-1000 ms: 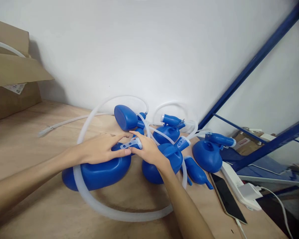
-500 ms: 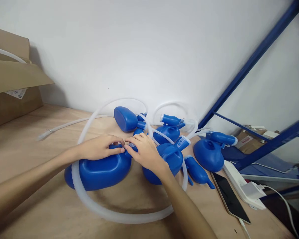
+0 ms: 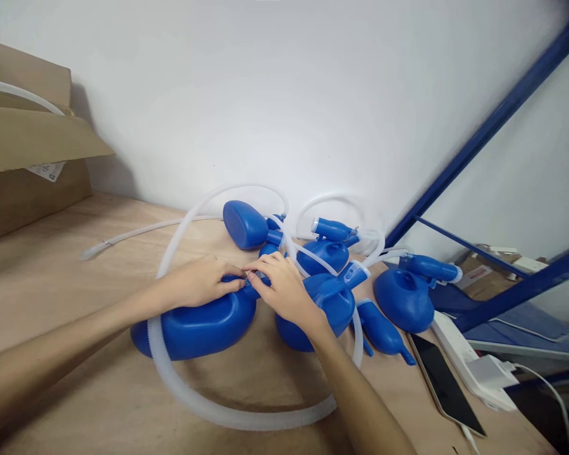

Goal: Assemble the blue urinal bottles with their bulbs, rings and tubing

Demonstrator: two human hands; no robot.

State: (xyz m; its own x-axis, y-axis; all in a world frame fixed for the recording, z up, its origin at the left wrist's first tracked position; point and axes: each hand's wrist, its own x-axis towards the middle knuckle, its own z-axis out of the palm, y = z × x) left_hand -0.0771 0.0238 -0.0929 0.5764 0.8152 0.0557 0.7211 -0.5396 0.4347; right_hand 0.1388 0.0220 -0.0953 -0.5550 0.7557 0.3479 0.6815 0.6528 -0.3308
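A blue plastic urinal bottle [image 3: 203, 325] lies on its side on the wooden table, its neck pointing right. My left hand [image 3: 208, 281] rests over its handle, thumb and fingers closed at the translucent cap strap [image 3: 251, 276] by the neck. From the other side my right hand [image 3: 282, 284] closes on the capped neck, its thumb and fingertips meeting the left ones. Most of the cap and strap is hidden under the fingers. A wide translucent hose [image 3: 237, 417] loops around the bottle and passes under my left forearm.
More blue urinal bottles [image 3: 403, 300] with hoses lie behind and to the right, beside a loose blue funnel-like piece [image 3: 382, 328]. A phone [image 3: 446, 382] and a white power strip [image 3: 474, 363] are at right. A cardboard box [image 3: 38, 196] stands left; a blue metal frame [image 3: 488, 126] rises right.
The strap, in plain sight a second ago, is now mostly covered by fingers. My right hand has turned over the neck, and both hands have closed together there. The view has shifted slightly.
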